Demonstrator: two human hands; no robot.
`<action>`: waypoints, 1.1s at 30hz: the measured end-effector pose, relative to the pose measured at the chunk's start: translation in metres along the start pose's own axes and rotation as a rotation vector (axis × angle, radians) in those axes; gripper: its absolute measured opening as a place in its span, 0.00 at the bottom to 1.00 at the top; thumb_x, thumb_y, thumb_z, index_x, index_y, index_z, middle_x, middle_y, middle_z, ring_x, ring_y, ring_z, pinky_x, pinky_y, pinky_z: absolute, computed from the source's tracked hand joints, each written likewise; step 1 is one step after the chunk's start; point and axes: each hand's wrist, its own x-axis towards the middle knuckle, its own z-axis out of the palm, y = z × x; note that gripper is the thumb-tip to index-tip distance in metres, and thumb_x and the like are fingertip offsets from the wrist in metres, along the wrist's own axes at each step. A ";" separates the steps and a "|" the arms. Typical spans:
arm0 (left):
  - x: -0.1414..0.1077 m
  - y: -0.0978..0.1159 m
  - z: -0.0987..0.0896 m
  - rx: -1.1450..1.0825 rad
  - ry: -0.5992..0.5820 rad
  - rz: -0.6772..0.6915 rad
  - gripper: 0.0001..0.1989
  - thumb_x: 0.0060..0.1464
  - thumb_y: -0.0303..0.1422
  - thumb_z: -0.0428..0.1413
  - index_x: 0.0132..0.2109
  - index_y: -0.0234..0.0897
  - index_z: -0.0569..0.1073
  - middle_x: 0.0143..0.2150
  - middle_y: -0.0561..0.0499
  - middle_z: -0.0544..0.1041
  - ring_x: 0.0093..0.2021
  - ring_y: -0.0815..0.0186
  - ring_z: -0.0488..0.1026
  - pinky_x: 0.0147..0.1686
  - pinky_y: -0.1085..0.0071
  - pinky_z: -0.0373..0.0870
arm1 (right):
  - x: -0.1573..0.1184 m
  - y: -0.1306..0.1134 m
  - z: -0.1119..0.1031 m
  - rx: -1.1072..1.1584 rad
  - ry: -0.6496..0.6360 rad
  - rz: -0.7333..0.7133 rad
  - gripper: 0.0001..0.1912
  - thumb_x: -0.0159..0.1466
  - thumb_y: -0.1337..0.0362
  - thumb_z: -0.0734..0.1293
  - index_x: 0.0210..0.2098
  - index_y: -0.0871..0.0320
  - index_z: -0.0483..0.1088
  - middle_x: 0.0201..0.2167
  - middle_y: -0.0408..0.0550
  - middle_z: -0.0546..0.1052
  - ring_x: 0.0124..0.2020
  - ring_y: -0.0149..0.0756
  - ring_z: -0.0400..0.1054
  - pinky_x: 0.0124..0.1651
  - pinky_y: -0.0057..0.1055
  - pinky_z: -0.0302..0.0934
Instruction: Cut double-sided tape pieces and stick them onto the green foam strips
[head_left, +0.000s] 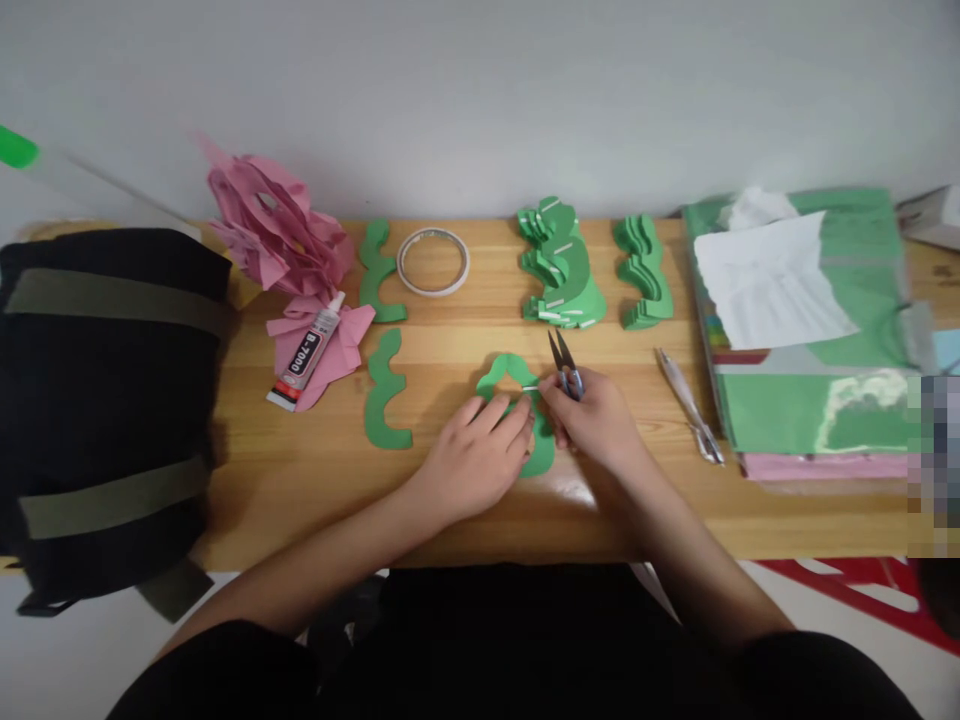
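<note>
A green scalloped paper shape [538, 462] lies on the wooden table in front of me. My left hand [484, 455] rests over its left part, fingers bent and pressing on the paper. In my right hand [592, 415] is a pair of small scissors [566, 367], blades pointing up and away. The right thumb and forefinger pinch the end of a thin white strip [530, 388] at the paper's right edge. Two single green cut-outs [385, 400] lie to the left. Behind are a fanned green pile [562, 265] with white strips on it and a smaller green stack [646, 275].
A tape roll [433, 262], pink paper [277, 220] and a glue tube [306, 355] lie at the left, beside a black bag [112, 400]. To the right are a pen [688, 405] and green packets [817, 410] under a crumpled white sheet [776, 280]. A wall stands behind.
</note>
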 end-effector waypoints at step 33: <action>0.010 -0.026 -0.035 -0.261 0.177 -0.225 0.17 0.60 0.39 0.54 0.51 0.34 0.74 0.56 0.40 0.75 0.58 0.55 0.69 0.56 0.54 0.66 | -0.018 0.006 -0.015 0.158 0.102 0.027 0.11 0.59 0.54 0.62 0.29 0.54 0.61 0.09 0.35 0.65 0.09 0.30 0.61 0.12 0.24 0.53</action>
